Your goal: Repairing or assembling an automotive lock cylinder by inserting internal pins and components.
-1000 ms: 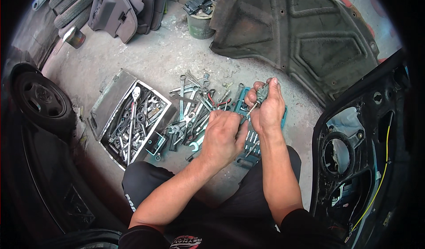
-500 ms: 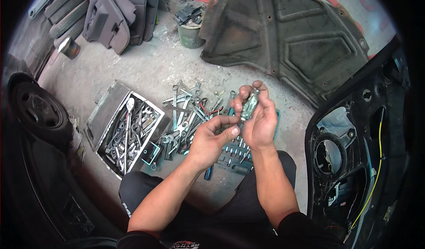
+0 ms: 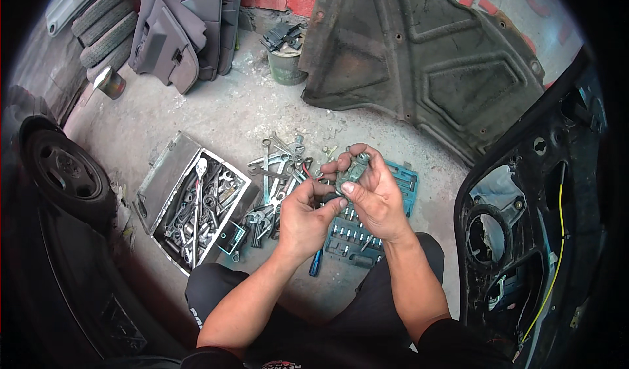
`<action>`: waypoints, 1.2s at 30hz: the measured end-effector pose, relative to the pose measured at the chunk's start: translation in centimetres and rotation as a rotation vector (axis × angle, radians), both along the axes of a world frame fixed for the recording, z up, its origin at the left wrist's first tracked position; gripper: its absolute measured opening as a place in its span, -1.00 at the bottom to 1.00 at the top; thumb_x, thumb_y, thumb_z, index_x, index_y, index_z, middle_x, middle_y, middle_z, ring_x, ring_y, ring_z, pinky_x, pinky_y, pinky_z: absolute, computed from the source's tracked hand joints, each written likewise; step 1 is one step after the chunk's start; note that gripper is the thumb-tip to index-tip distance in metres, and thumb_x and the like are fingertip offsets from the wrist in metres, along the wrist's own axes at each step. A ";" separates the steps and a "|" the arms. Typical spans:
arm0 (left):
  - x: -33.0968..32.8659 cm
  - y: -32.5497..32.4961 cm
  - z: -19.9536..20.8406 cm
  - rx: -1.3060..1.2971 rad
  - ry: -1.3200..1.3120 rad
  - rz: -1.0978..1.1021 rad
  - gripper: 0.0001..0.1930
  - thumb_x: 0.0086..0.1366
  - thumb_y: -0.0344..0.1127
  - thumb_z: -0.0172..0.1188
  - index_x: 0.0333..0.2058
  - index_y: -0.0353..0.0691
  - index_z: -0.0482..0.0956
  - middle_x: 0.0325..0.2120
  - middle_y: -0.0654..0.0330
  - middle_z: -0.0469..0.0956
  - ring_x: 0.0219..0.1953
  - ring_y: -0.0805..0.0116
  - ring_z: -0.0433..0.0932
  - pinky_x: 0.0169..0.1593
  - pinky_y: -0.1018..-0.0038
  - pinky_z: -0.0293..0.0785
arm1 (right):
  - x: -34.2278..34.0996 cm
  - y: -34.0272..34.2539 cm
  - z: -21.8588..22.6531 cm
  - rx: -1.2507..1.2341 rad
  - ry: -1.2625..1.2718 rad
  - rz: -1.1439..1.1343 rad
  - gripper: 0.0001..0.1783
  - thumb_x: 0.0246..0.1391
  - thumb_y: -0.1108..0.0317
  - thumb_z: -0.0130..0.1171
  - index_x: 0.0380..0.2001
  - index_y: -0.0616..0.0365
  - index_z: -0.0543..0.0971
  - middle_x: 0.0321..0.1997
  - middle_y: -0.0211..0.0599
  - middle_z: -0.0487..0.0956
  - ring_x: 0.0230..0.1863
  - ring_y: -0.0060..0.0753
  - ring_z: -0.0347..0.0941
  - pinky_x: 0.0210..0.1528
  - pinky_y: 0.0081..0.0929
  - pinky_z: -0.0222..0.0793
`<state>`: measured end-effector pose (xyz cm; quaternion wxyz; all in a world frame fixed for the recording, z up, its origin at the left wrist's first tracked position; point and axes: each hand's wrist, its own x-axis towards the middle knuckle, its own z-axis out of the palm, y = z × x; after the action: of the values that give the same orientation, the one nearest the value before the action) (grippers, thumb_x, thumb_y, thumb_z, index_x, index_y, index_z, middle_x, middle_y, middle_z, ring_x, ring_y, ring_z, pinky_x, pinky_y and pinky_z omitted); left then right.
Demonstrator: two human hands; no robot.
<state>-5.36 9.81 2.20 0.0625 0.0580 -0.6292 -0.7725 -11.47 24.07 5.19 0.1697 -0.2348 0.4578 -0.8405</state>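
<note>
My right hand is closed round a small grey-green metal part, thumb on its near side and fingers behind it. My left hand meets it from the left, thumb and forefinger pinched on a small dark piece at the part's lower end. Whether that piece is joined to the part is hidden by the fingers. Below both hands lies a teal socket set case with rows of sockets. A blue-handled screwdriver rests beside it.
Left of my hands stands an open metal toolbox full of wrenches and a ratchet. Loose wrenches lie between it and the case. A black car door rises on the right, and a large dark panel stands behind.
My right hand has tilted toward me and lowered with the metal part, and its thumb now presses on the part. The left hand stays at its lower end. The view has shifted slightly.
</note>
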 end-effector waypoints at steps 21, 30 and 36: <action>-0.2 -0.8 0.9 0.592 -0.080 -0.032 -0.87 0.45 -0.57 0.21 -0.14 -0.27 0.45 -0.19 0.08 0.66 -0.13 0.26 0.69 -0.11 0.23 0.74 | -2.0 0.4 -2.3 -0.223 -0.186 0.159 -0.38 0.30 0.39 0.32 0.35 0.23 0.37 0.24 -0.07 0.57 0.24 -0.14 0.53 0.37 -0.17 0.40; 0.8 -1.3 1.5 -0.604 0.332 0.148 -0.74 0.44 -0.38 0.33 -0.03 -0.42 0.54 -0.28 0.09 0.69 -0.27 0.47 0.66 -0.16 0.53 0.61 | -2.1 -0.6 -3.5 -0.191 -0.253 0.038 -0.37 0.29 0.36 0.34 0.36 0.22 0.39 0.25 -0.11 0.56 0.21 -0.15 0.53 0.30 -0.16 0.46; 0.6 -1.4 1.2 -0.150 -0.036 0.022 -0.79 0.55 -0.37 0.18 -0.03 -0.45 0.56 -0.31 0.11 0.69 -0.31 0.47 0.65 -0.24 0.53 0.60 | -1.8 -1.0 -3.4 -0.199 -0.262 0.055 -0.38 0.31 0.37 0.31 0.36 0.24 0.38 0.26 -0.10 0.55 0.21 -0.15 0.53 0.28 -0.17 0.49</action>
<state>-4.74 8.46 3.43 0.0639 0.0742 -0.6859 -0.7211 -13.26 23.06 1.83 0.2266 -0.1514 0.3395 -0.9002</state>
